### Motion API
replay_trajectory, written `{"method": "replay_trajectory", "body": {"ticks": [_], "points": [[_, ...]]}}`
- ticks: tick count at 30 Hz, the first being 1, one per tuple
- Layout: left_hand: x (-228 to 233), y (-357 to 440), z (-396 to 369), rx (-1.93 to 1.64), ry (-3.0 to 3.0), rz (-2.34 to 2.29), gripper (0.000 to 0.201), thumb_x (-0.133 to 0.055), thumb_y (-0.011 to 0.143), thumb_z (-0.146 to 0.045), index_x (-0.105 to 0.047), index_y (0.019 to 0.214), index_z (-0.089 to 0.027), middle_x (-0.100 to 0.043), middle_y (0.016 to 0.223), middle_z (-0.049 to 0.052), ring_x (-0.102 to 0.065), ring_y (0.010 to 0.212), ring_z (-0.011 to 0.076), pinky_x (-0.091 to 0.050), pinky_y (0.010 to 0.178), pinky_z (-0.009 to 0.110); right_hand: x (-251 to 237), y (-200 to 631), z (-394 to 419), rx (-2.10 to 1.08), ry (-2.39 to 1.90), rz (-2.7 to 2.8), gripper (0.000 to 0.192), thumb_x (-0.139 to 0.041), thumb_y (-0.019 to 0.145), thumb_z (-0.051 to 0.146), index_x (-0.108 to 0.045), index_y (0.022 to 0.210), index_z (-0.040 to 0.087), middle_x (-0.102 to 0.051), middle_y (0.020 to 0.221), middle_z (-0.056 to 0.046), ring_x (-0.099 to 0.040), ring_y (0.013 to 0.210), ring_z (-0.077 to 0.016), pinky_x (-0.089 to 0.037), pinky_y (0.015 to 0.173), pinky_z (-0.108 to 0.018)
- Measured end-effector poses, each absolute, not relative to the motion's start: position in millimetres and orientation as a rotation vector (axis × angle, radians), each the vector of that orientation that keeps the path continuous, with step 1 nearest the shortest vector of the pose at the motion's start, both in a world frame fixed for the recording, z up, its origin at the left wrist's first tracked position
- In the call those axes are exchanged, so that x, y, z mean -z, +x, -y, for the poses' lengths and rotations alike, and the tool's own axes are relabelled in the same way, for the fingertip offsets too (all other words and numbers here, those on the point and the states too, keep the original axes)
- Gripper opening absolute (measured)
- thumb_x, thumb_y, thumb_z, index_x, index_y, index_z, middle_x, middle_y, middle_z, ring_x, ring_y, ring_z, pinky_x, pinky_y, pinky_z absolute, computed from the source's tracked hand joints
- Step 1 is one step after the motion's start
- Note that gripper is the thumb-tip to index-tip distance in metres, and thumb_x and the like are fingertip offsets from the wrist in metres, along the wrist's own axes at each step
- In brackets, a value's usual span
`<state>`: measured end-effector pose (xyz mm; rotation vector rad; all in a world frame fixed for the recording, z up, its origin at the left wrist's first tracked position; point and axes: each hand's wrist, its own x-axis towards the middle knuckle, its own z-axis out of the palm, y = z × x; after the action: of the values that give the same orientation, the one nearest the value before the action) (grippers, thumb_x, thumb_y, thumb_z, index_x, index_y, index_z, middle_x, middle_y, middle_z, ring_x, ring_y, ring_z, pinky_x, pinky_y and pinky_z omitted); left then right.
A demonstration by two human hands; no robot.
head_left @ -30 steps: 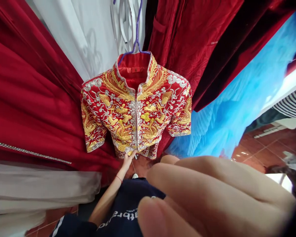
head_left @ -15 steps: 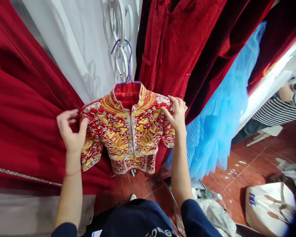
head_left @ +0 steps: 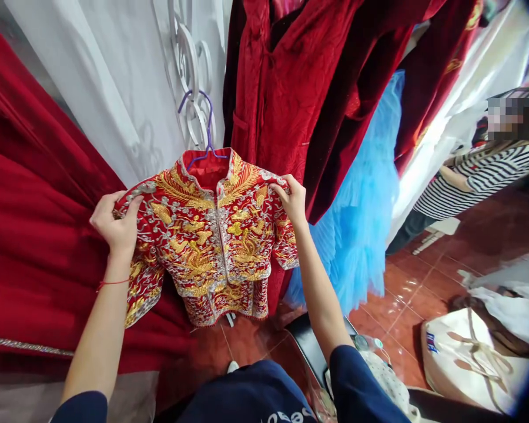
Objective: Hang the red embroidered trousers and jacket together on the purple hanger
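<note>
The embroidered red jacket (head_left: 207, 235) hangs on a purple hanger (head_left: 203, 132) whose hook catches a white scrollwork rack (head_left: 189, 70) above both hands, and it faces the person with its front closed, stretched between the two hands at shoulder level. The left hand (head_left: 114, 220) is clamped on the jacket's shoulder seam on its own side, fingers curled over the edge and thumb on the front; a thin red string circles the wrist below it. The right hand (head_left: 293, 200) pinches the opposite shoulder edge, fingertips closed on the cloth. Below the hands the sleeves droop free and the hem hangs loose over the red tiled floor (head_left: 392, 294). Outward of the left hand a plain red gown (head_left: 35, 235) presses close against the sleeve, leaving little gap. Above and beyond the right hand a crinkled dark red garment (head_left: 286, 88) crowds in, with blue tulle (head_left: 361, 223) just beside the forearm. Farther out on that side stands a person in a striped top (head_left: 480, 176), and a white bag (head_left: 471, 352) lies on the floor, well apart
</note>
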<state>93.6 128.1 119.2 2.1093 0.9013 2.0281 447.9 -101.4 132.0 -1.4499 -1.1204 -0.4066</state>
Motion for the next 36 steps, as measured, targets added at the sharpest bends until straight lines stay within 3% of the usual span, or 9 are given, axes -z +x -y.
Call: {"method": "replay_trajectory", "body": {"ticks": [3, 6, 9, 12, 21, 27, 30, 33, 36], "points": [[-120.4, 85.5, -130.8, -1.952, 2.065, -0.894, 0.059, -0.073, 0.075, -0.066, -0.070, 0.100, -0.013, -0.071, 0.095, 0.007, -0.061, 0.088, 0.0185, -0.048, 0.090, 0.033, -134.8, 449.6, 100.0, 0.244, -1.483, 1.097, 0.039, -0.065, 0.083, 0.059, -0.058, 0.076, 0.022, -0.050, 0.066, 0.004, -0.042, 0.063, -0.0127, -0.036, 0.063, -0.027], [-102.6, 67.6, -143.0, -1.512, 1.901, -0.829, 0.074, -0.074, 0.060, -0.079, -0.069, 0.105, -0.021, -0.072, 0.092, 0.000, -0.061, 0.081, 0.0165, -0.051, 0.084, 0.033, -126.8, 455.1, 105.2, 0.021, -1.462, 1.110, 0.044, -0.071, 0.074, 0.063, -0.061, 0.084, 0.021, -0.054, 0.072, 0.005, -0.045, 0.066, -0.0121, -0.038, 0.063, -0.025], [-75.4, 52.8, -154.5, -1.207, 1.722, -0.878, 0.073, -0.071, 0.048, -0.088, -0.067, 0.080, -0.022, -0.067, 0.069, -0.003, -0.055, 0.068, 0.0154, -0.051, 0.075, 0.033, -113.5, 461.5, 114.6, -0.128, -1.418, 1.115, 0.051, -0.072, 0.069, 0.066, -0.061, 0.091, 0.021, -0.060, 0.080, 0.003, -0.052, 0.073, -0.0134, -0.044, 0.068, -0.025], [-57.3, 50.2, -156.2, -1.299, 1.674, -0.947, 0.074, -0.071, 0.043, -0.089, -0.058, 0.066, -0.021, -0.058, 0.057, -0.005, -0.047, 0.061, 0.0127, -0.046, 0.068, 0.029, -104.3, 465.2, 120.5, -0.135, -1.423, 1.101, 0.052, -0.069, 0.072, 0.067, -0.060, 0.093, 0.020, -0.061, 0.082, 0.002, -0.053, 0.073, -0.0136, -0.045, 0.069, -0.026], [-65.7, 59.0, -137.8, -1.485, 1.749, -1.043, 0.043, -0.062, 0.088, -0.046, -0.048, 0.060, -0.016, -0.043, 0.056, -0.006, -0.036, 0.062, 0.0091, -0.035, 0.060, 0.021, -96.5, 468.5, 113.4, 0.021, -1.474, 1.046, 0.049, -0.064, 0.077, 0.061, -0.040, 0.060, 0.022, -0.032, 0.059, 0.005, -0.026, 0.057, -0.0104, -0.022, 0.054, -0.029], [-66.9, 49.5, -133.3, -1.484, 1.714, -1.104, 0.049, -0.059, 0.089, -0.046, -0.039, 0.053, -0.020, -0.033, 0.049, -0.005, -0.034, 0.055, 0.0106, -0.032, 0.054, 0.024, -90.5, 482.0, 107.8, -0.003, -1.472, 1.050, 0.052, -0.062, 0.078, 0.064, -0.036, 0.057, 0.023, -0.030, 0.057, 0.005, -0.024, 0.055, -0.0101, -0.020, 0.052, -0.030], [-66.8, 40.7, -132.3, -1.390, 1.698, -1.040, 0.052, -0.065, 0.080, -0.061, -0.048, 0.055, -0.019, -0.044, 0.051, -0.003, -0.046, 0.059, 0.0134, -0.041, 0.059, 0.024, -91.9, 487.9, 106.2, -0.040, -1.454, 1.071, 0.049, -0.066, 0.076, 0.064, -0.044, 0.063, 0.022, -0.037, 0.059, 0.004, -0.029, 0.056, -0.0105, -0.024, 0.052, -0.028], [-60.7, 35.2, -131.6, -1.231, 1.677, -0.960, 0.062, -0.069, 0.063, -0.077, -0.063, 0.072, -0.017, -0.062, 0.064, 0.002, -0.061, 0.070, 0.0189, -0.052, 0.071, 0.029, -90.8, 489.7, 106.6, -0.063, -1.436, 1.081, 0.048, -0.066, 0.075, 0.067, -0.050, 0.068, 0.022, -0.043, 0.062, 0.003, -0.035, 0.057, -0.0116, -0.030, 0.053, -0.027], [-46.8, 31.8, -129.8, -1.071, 1.667, -0.945, 0.075, -0.075, 0.049, -0.081, -0.069, 0.084, -0.015, -0.070, 0.071, 0.007, -0.066, 0.072, 0.0228, -0.056, 0.074, 0.036, -83.6, 488.5, 110.5, -0.047, -1.440, 1.073, 0.049, -0.066, 0.074, 0.070, -0.054, 0.072, 0.023, -0.048, 0.064, 0.002, -0.041, 0.060, -0.0135, -0.035, 0.054, -0.028]]}}
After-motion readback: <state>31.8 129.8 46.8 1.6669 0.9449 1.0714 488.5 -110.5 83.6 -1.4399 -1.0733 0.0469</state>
